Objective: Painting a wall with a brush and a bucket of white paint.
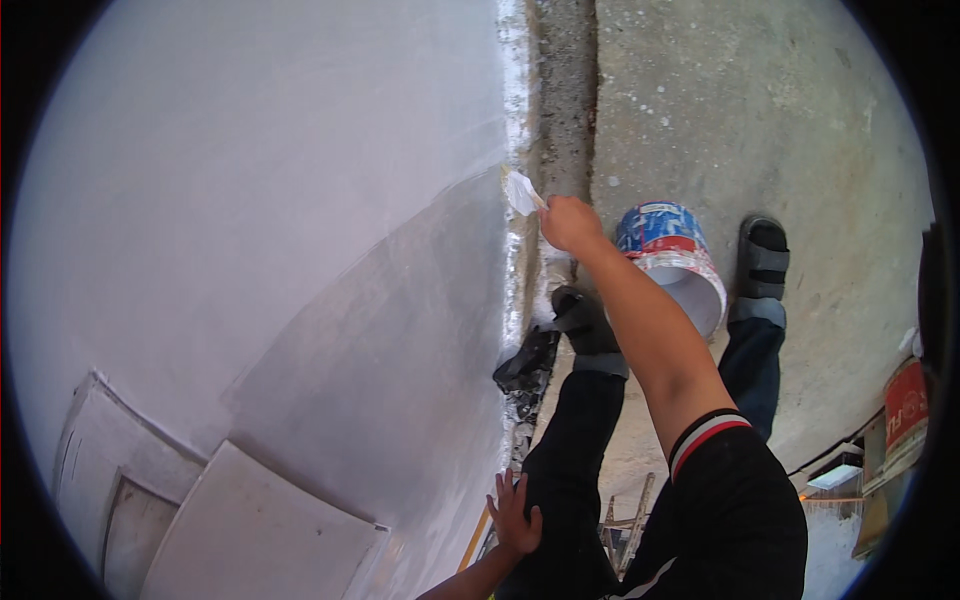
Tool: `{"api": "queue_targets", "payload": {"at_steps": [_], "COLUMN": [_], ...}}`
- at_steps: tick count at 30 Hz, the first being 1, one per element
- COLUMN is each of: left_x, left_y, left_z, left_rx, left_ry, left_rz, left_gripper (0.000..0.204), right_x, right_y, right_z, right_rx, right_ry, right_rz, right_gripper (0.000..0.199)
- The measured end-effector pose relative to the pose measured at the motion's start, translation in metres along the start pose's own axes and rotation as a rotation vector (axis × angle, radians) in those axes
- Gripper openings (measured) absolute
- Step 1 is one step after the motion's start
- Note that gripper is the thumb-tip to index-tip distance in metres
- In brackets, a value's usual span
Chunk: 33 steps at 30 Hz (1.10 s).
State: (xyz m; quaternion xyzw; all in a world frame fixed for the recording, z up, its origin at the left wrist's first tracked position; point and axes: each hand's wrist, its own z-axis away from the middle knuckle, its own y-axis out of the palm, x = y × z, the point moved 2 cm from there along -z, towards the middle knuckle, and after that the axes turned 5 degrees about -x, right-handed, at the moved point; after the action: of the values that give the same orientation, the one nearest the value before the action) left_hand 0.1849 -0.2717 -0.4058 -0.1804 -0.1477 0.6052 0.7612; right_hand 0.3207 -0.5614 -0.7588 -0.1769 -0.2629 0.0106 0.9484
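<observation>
My right hand (571,224) is closed around the handle of a paintbrush (522,194). The brush's white-coated bristles touch the bottom edge of the wall (380,270), where a rough white strip meets the ground. A paint bucket (667,228), blue and red with white smears, is tilted with its mouth toward me, beside my right forearm; its inside looks whitish. My left hand (515,517) has its fingers spread and holds nothing. It lies by my left leg, and I cannot tell whether it presses on the leg.
A narrow gutter (567,100) runs along the wall's foot, beside a concrete floor (730,110). Crumpled black plastic (530,362) lies by my left sandal (583,322). My right sandal (763,258) is right of the bucket. Pale panels (255,530) stand at lower left, a red container (905,402) at far right.
</observation>
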Motion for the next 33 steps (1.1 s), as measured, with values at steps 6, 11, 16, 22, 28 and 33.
{"api": "queue_targets", "payload": {"at_steps": [6,11,16,22,28,33], "left_x": [0.007,-0.008,-0.018,-0.034,-0.047,-0.056], "left_y": [-0.007,-0.005,-0.007,0.001,0.016,0.034], "left_z": [0.0,-0.004,-0.004,-0.003,0.004,0.01], "left_rx": [0.008,0.026,-0.025,-0.066,-0.108,-0.107], "left_ry": [0.007,0.136,0.207,0.259,0.271,0.269], "left_rz": [0.0,-0.025,-0.04,-0.011,-0.038,-0.006], "left_gripper": [0.066,0.064,0.063,0.063,0.062,0.061], "right_x": [0.036,0.074,0.12,0.176,0.207,0.191], "right_y": [-0.01,-0.066,-0.117,-0.165,-0.197,-0.197], "right_z": [0.024,0.068,0.133,0.219,0.282,0.28], "right_rx": [0.034,0.025,-0.019,-0.003,0.013,-0.029], "right_ry": [-0.182,-0.363,-0.498,-0.604,-0.709,-0.797], "right_rz": [-0.071,-0.067,-0.101,-0.142,-0.168,-0.198], "right_gripper": [0.031,0.031,0.03,0.028,0.026,0.02]}}
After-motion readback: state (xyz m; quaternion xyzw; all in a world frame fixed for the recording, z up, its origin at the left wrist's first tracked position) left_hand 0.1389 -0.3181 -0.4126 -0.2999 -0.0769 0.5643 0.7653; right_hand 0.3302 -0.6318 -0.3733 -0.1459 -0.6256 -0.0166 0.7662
